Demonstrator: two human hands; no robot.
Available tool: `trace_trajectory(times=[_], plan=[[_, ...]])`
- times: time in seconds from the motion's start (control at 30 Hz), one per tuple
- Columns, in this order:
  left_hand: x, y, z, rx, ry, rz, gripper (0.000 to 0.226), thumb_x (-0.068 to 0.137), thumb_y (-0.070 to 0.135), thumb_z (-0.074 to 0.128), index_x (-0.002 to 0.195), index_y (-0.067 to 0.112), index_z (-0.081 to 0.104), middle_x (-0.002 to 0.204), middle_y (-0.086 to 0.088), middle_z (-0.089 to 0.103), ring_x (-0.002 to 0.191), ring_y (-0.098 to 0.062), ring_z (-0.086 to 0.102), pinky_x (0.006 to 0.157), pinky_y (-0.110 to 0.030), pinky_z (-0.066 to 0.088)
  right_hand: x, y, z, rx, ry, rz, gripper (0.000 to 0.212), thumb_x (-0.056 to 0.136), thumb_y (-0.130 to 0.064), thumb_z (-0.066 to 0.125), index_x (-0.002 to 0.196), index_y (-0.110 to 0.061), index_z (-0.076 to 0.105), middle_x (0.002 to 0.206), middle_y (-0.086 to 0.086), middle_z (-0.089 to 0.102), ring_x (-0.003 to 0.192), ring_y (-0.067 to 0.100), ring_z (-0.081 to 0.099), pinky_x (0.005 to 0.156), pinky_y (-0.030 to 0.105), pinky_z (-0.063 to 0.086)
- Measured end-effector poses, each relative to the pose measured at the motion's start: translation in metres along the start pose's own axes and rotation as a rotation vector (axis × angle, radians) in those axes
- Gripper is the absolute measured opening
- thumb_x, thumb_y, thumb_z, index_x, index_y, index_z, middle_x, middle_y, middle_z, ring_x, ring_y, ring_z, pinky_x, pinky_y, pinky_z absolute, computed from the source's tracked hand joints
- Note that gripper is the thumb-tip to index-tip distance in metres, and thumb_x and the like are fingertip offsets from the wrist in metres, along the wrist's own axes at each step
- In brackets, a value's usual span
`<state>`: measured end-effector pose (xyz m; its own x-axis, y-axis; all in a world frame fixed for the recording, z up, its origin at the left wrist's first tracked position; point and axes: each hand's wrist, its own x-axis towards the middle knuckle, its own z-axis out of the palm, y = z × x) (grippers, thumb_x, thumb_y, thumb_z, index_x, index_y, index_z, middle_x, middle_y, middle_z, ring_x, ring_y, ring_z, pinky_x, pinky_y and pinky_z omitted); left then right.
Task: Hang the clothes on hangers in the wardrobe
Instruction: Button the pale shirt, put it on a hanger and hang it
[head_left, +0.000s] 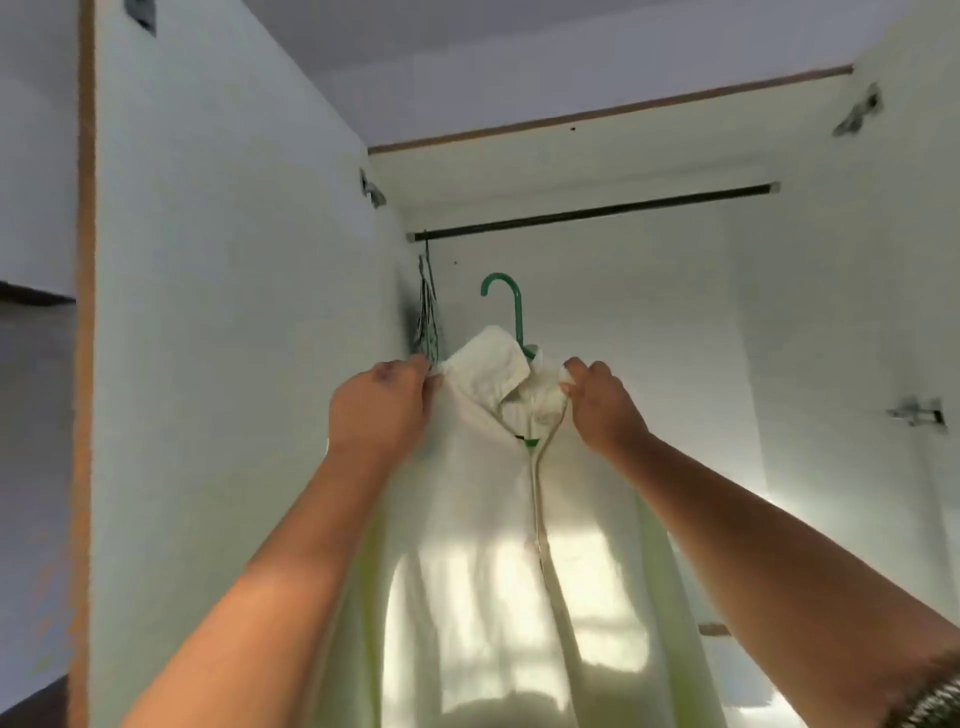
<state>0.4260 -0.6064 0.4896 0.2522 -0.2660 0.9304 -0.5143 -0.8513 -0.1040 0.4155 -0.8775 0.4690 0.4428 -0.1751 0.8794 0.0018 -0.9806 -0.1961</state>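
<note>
Forearms: both reach up from the bottom corners of the view toward the middle of the wardrobe opening.
Left hand (382, 402): fingers curled onto the left shoulder of the shirt, pinching cloth just beside the collar.
Right hand (602, 397): fingers curled onto the right side of the neckline, gripping cloth there; the two hands sit a little apart, with the collar between them.
Shirt (498, 545): pale cream, already draped on the hanger, held up in front of the wardrobe's back wall and below the rail, nearer its left end; its front closure runs down the middle and the body hangs loose.
Hanger (511, 306): green plastic; only the hook and a sliver at the neck show. The hook stands free in the air, not yet on the rail.
Rail (592, 212): dark bar spanning the top of the wardrobe (831, 312), side wall to side wall.
Other hangers (427, 306): a thin bunch hangs from the rail's left end, against the left wall.
Handling: the shirt looks light, soft and limp, so it will likely slide off the shoulders if tipped. Best held at the shoulder seams or the hanger neck, keeping the hanger level while the hook goes up.
Step in hand: probably lifting the hook over the rail.
</note>
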Motion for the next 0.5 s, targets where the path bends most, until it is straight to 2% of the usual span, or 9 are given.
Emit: trace_trajectory(times=[0.23,0.37,0.43,0.5], plan=[[0.131,-0.016,0.117,0.141,0.132,0.042,0.033,0.103,0.035,0.033,0.108,0.011,0.055,0.088,-0.010,0.062,0.078,-0.034,0.059,0.057,-0.030,0.029,0.164,0.056,0.089,0.021,0.072,-0.023,0.023,0.103,-0.027,0.035,0.117,-0.014,0.047,0.099,0.016,0.046,0.091,0.034,0.054,0.077,0.040,0.048],[0.199,-0.031,0.178,0.211,0.209,0.054,0.027,0.103,0.033,0.034,0.106,0.012,0.051,0.068,0.004,0.038,0.061,-0.023,0.038,0.047,-0.028,0.013,0.256,0.085,0.143,0.072,0.147,-0.067,0.023,0.103,-0.027,0.033,0.117,-0.015,0.048,0.102,0.016,0.046,0.095,0.034,0.053,0.082,0.041,0.048],[0.237,-0.038,0.206,0.119,0.204,0.011,0.028,0.102,0.038,0.035,0.099,0.016,0.052,0.065,0.008,0.036,0.054,-0.014,0.035,0.046,-0.026,0.017,0.302,0.096,0.171,0.099,0.174,-0.091,0.025,0.103,-0.026,0.032,0.119,-0.014,0.048,0.103,0.017,0.047,0.096,0.035,0.053,0.082,0.040,0.047],[0.270,-0.043,0.232,0.015,0.203,-0.044,0.027,0.101,0.042,0.037,0.093,0.021,0.051,0.065,0.013,0.039,0.057,-0.005,0.040,0.048,-0.020,0.022,0.343,0.106,0.198,0.118,0.179,-0.101,0.027,0.103,-0.026,0.033,0.122,-0.014,0.049,0.105,0.019,0.047,0.099,0.036,0.054,0.083,0.039,0.047]])
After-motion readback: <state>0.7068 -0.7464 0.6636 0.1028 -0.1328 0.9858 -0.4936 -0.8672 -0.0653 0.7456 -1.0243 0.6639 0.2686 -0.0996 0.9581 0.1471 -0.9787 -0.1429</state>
